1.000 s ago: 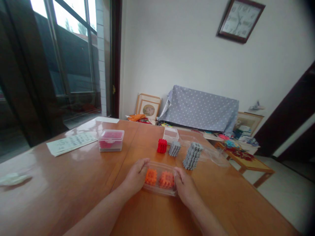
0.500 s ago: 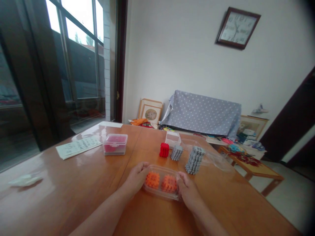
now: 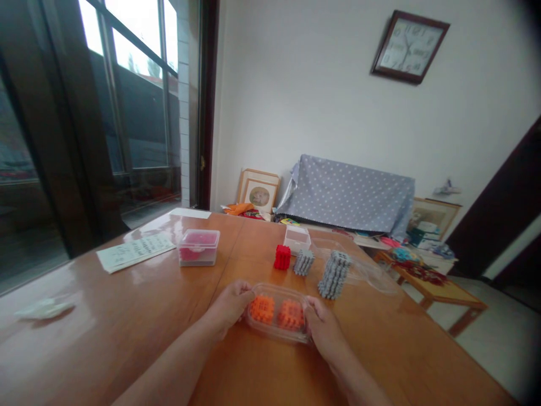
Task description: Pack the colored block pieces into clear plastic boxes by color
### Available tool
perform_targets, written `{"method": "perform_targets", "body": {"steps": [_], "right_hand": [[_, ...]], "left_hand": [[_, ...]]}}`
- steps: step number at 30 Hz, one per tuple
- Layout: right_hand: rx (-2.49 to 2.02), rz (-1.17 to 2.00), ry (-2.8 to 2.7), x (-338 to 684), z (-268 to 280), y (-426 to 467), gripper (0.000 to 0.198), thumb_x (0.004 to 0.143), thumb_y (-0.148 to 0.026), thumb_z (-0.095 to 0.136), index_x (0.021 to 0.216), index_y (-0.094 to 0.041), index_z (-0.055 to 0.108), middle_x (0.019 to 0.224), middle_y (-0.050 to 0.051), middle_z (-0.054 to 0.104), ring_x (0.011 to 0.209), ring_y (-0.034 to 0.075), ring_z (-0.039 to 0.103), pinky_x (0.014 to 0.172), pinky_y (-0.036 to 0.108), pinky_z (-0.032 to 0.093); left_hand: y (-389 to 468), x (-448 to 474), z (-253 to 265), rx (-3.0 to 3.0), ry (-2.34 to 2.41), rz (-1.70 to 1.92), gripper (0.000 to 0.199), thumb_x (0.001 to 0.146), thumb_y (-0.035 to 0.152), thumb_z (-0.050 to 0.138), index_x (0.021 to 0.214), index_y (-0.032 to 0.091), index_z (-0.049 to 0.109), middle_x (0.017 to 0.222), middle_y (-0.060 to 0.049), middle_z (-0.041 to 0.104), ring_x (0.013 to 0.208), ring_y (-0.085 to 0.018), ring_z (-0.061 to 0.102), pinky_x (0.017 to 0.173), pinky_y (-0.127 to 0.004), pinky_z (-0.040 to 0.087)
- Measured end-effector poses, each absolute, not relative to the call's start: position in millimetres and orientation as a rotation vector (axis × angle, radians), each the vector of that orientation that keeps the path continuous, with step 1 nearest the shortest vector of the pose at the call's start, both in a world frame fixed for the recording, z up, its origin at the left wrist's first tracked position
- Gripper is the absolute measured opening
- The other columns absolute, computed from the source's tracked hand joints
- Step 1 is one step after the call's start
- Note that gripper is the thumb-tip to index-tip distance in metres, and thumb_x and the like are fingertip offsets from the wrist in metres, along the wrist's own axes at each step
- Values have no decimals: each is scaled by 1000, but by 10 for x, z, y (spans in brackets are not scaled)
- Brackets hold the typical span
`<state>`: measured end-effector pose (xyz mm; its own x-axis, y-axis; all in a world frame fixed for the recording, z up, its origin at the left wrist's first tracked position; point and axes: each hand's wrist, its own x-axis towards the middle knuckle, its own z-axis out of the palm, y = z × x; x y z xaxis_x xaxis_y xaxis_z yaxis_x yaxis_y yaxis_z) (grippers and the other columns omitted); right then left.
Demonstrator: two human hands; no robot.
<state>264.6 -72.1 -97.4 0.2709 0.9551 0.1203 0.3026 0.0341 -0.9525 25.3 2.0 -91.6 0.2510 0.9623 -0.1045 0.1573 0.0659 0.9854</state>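
Two orange blocks [image 3: 276,313] are held inside a clear container [image 3: 276,335], its opposite ends gripped by the left hand [image 3: 232,304] and right hand [image 3: 324,328], presumably for even support, though whether it is lidded cannot be made out.

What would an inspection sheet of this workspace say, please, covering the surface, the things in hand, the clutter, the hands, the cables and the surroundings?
Surface: glossy wooden table.
Things in hand: clear container with two orange blocks inside.
Clutter: red block, short grey block, tall grey block, pink-filled box, papers.
Hands: left hand grips the container's left end; right hand grips its right end.
Cables: nothing seen.
Surroundings: window, clock, dotted cloth, framed picture.
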Motion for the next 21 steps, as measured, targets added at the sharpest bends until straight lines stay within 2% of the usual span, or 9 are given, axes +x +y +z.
{"method": "perform_targets", "body": {"steps": [6,15,18,21], "right_hand": [[-1484,832,-1237,2697,-890,-768,47,88,-58,55,108,-18,71,104,8,78,100,29,71,89,37,52],[-1447,834,-1195,2701,-853,-739,49,87,-58,60,111,-17,72,107,9,77,100,29,71,90,38,54],[-1437,875,-1165,2673,-829,-706,51,87,-58,60,115,-17,71,102,8,78,93,29,72,87,39,55],[-1446,867,-1124,2616,-802,-650,52,84,-59,61,114,-18,72,95,8,78,87,29,72,82,39,56]], "left_hand": [[-5,288,-862,1446,1146,1012,34,83,51,66,85,17,61,67,2,62,56,-12,52,52,-22,36],[-2,297,-854,1453,1064,1010,35,81,48,67,92,15,68,79,-4,72,69,-17,63,60,-24,44],[-16,282,-815,1317,1048,997,37,78,49,71,92,16,66,73,-2,70,60,-15,60,56,-23,41],[-26,240,-793,1217,1062,950,36,77,51,71,87,17,62,61,3,61,49,-11,50,48,-22,32]]}}
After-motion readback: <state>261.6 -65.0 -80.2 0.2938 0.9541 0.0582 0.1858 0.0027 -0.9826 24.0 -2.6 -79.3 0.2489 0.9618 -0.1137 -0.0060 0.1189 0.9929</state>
